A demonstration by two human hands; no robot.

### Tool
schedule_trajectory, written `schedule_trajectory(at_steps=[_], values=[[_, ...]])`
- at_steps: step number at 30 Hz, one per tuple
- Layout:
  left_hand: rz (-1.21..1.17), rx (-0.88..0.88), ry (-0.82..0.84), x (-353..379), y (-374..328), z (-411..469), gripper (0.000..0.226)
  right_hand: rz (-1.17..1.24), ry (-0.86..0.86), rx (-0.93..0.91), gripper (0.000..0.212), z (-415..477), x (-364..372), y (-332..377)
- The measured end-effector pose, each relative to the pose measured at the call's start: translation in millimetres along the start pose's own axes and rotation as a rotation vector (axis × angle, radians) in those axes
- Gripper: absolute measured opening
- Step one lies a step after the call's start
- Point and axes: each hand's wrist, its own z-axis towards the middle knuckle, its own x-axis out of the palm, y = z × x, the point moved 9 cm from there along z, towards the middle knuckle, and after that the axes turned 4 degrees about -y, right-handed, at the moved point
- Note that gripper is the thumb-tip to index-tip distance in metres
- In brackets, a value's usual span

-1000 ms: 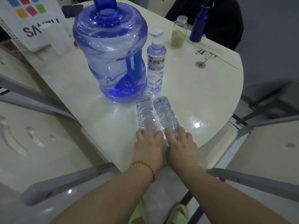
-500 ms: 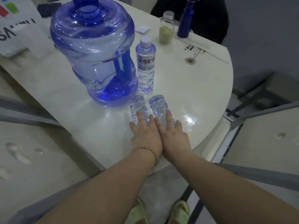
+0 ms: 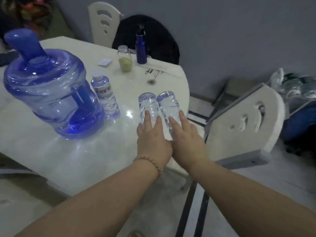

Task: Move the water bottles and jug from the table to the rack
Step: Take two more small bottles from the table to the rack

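Bottles shifted right; fingers curve over them.

Hands cover both bottles' cap ends.
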Motion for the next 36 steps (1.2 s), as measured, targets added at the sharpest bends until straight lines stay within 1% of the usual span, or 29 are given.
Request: schedule_trajectory(at_steps=[3,5,8,9,10,13,15,18,24,29,32,36], values=[[-0.009,0.194,-0.122,-16,-104,-8,0.076,-0.003,-0.204,0.022,0.075,-6,-93,-50],[-0.023,0.292,-0.198,-20,-168,-14,0.076,-0.013,-0.306,0.032,0.075,-13,-148,-84],[-0.019,0.445,-0.273,-5,-270,-40,0.074,-0.046,-0.4,0.076,0.076,-40,-224,-156],[-0.026,0.49,-0.276,9,-309,-53,0.074,-0.071,-0.417,0.093,0.076,-53,-247,-188],[-0.012,0.522,-0.268,22,-330,-59,0.075,-0.079,-0.417,0.117,0.077,-62,-257,-207],[0.011,0.585,-0.175,86,-407,-97,0.078,-0.125,-0.396,0.201,0.076,-108,-289,-299],[0.001,0.598,-0.075,132,-441,-119,0.077,-0.114,-0.358,0.28,0.075,-137,-296,-355],[0.043,0.601,0.061,193,-469,-140,0.076,-0.079,-0.293,0.386,0.073,-169,-286,-415],[0.062,0.605,0.258,290,-521,-155,0.078,-0.023,-0.233,0.557,0.075,-200,-264,-513],[0.039,0.624,0.335,355,-561,-137,0.081,-0.011,-0.189,0.638,0.075,-185,-251,-588],[0.046,0.609,0.385,400,-583,-108,0.08,0.006,-0.155,0.677,0.075,-160,-239,-638],[0.075,0.595,0.454,468,-611,-47,0.078,0.017,-0.097,0.716,0.073,-112,-216,-709]])
